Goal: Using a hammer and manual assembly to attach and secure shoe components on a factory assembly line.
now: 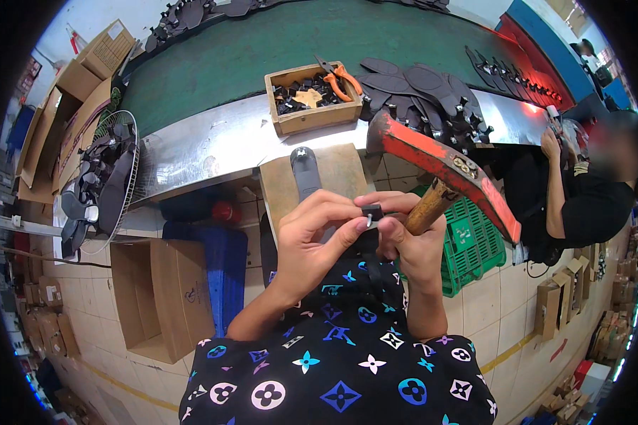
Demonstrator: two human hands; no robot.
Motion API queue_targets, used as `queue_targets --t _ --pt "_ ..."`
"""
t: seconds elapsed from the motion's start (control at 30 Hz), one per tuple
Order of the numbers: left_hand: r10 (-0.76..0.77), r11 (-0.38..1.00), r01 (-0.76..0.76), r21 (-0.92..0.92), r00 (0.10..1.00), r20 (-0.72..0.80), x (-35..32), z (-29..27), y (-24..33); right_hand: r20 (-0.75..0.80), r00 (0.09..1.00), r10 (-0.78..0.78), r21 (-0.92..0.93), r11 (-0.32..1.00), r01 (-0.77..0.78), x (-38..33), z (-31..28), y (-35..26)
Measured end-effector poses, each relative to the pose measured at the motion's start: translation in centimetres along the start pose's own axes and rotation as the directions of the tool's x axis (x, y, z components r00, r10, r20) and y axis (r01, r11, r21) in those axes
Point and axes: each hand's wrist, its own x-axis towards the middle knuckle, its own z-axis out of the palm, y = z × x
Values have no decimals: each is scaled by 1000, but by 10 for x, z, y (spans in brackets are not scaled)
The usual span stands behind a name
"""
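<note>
My left hand (312, 230) pinches a small black heel tip (371, 211) with a pale metal pin pointing down. My right hand (420, 256) also has fingers at that piece. Its palm is closed around the wooden handle of a hammer (452, 166), whose worn red head sticks up to the right. In front of my hands a dark shoe piece (305, 170) stands on a tan board (344, 166), its lower part hidden behind my left hand. Beyond the board is a wooden box (315, 126) of small black parts, with orange-handled pliers (344, 81) lying on top.
Dark shoe soles with heels (425, 88) are heaped right of the box. A green belt (213, 71) runs behind. A wire basket of soles (110, 170) stands left; a cardboard box (156, 297) and green crate (471, 244) are below. A person (595, 191) works at the right.
</note>
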Motion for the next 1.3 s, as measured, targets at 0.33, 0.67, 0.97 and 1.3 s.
queue_targets --t 0.33,0.67,0.97,1.3 --pt "188 751 -33 659 968 -165 49 -60 -87 -78 997 -3 -265 964 -18 25 7 28" --pt "83 844 -71 532 997 2 43 -62 -107 172 984 -40 -505 854 123 103 -16 81" --pt "37 847 -41 531 999 17 41 -69 -111 326 941 -91 -587 761 276 104 -11 77" --pt "-12 852 -35 522 996 86 49 -69 -107 417 889 -189 -644 629 436 105 -16 81"
